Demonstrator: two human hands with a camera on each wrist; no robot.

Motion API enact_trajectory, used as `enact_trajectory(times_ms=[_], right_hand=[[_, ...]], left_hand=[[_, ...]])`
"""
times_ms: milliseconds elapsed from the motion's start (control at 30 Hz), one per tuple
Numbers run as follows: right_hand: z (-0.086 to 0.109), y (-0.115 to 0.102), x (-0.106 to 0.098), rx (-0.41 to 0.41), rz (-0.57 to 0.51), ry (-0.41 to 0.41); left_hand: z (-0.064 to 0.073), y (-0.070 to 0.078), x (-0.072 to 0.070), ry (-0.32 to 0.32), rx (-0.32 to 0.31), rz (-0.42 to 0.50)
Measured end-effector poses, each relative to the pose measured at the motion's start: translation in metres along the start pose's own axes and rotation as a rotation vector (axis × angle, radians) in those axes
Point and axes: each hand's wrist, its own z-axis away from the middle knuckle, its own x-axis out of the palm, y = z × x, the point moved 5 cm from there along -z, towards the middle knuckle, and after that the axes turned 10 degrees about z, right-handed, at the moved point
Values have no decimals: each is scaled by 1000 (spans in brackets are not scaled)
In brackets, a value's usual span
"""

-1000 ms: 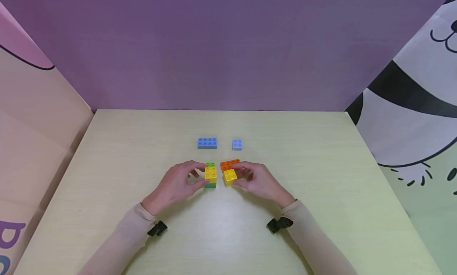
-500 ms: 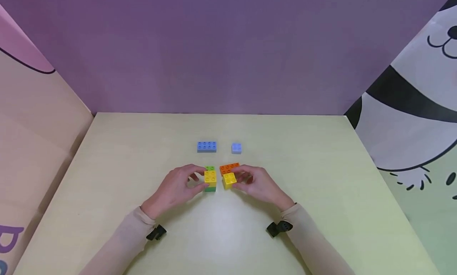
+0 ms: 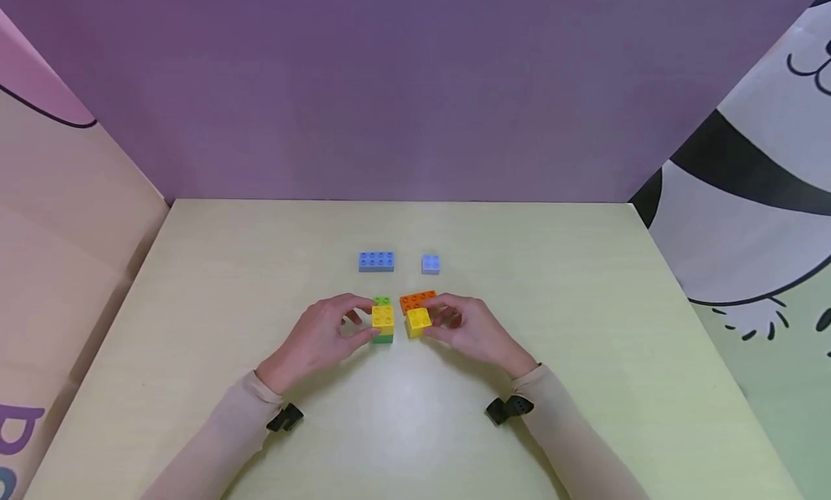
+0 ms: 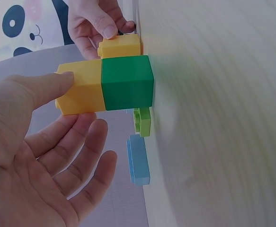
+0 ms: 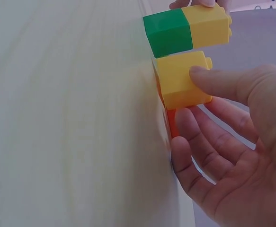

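Note:
My left hand [image 3: 324, 332] pinches a yellow toy brick [image 3: 383, 317] between thumb and fingers. That brick is stacked on a dark green brick [image 4: 127, 82], and the two stand upright on the table. With thumb and fingers my right hand [image 3: 474, 329] pinches another yellow brick [image 5: 181, 80], turned slightly askew. Behind it lies an orange brick [image 3: 415, 300], partly covered by the right fingers; whether the two touch, I cannot tell. A light green brick [image 3: 383, 300] shows just behind the left stack. A narrow gap separates the two yellow bricks.
Farther back on the pale table [image 3: 260, 240] lie a long blue brick [image 3: 376, 262] and a small blue brick [image 3: 431, 264]. A purple panel [image 3: 402, 96] rises at the back edge, with printed panels on both sides.
The head view shifts slightly down and back up. Both hands keep their pinch, and the bricks stay where they were.

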Motion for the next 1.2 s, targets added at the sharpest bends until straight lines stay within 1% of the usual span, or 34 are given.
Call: enact_trajectory(times_ms=[400,700,1033,1200], right_hand=[[0,-4,-4,22,-40,17],[1,-8,-11,49,-33,43],[1,-17,-19,47,-64,42],[1,-21,-20,26,-77,43]], left_hand=[[0,0,0,-4,-3,1],[0,-1,0,0,2,-1],[-1,0,1,-1,3,4],[-1,-1,0,-2,-2,7]])
